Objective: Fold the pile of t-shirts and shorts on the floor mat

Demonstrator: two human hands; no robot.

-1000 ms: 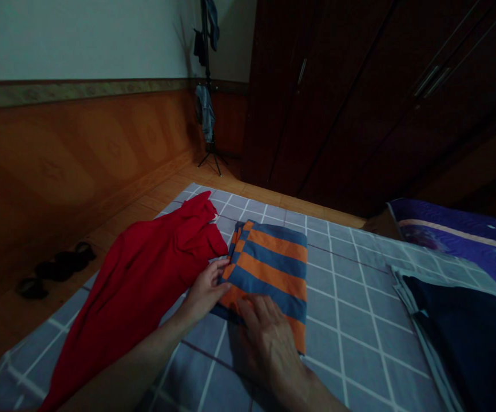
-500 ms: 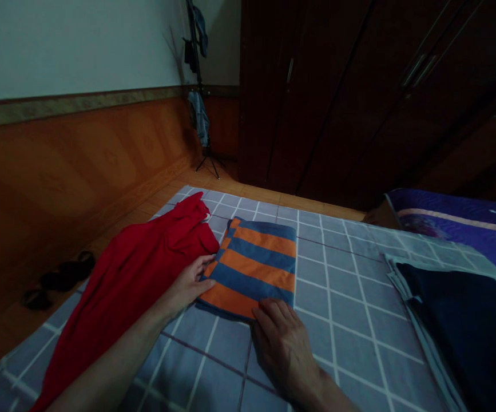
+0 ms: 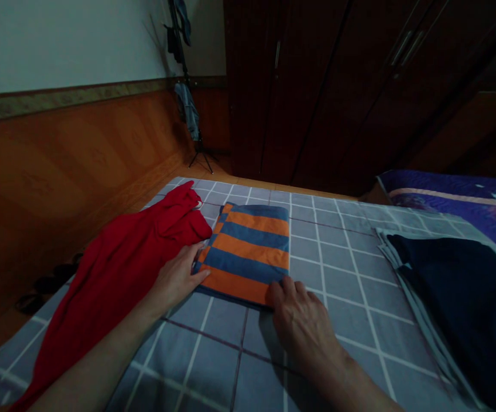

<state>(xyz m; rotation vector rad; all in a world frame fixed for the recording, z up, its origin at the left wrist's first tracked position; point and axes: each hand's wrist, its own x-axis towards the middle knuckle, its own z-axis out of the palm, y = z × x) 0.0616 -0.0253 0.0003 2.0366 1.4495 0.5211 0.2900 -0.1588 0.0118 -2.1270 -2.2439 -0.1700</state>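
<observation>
A folded striped cloth (image 3: 248,243), orange and blue, lies flat on the checked bedsheet (image 3: 213,343); I cannot tell what kind of garment it is. At its left edge is my left hand (image 3: 178,278), the thumb on top and the fingers along the side, closed on that edge. My right hand (image 3: 301,309) has its fingers bent over the near right corner and grips it; the fingertips are partly hidden. Just left of the striped cloth lies a crumpled red garment (image 3: 131,246), with my left forearm across its near part.
At the right rests a stack of folded dark blue and pale cloth (image 3: 457,292). Beyond the bed's far edge stand a dark wardrobe (image 3: 299,103) and a coat rack (image 3: 185,63). Purple bedding (image 3: 457,197) is at the far right, and dark footwear (image 3: 46,286) sits on the floor at left.
My right hand has slid right along the near edge to the corner of the striped cloth. My left hand stays at the left edge. The view has shifted slightly.
</observation>
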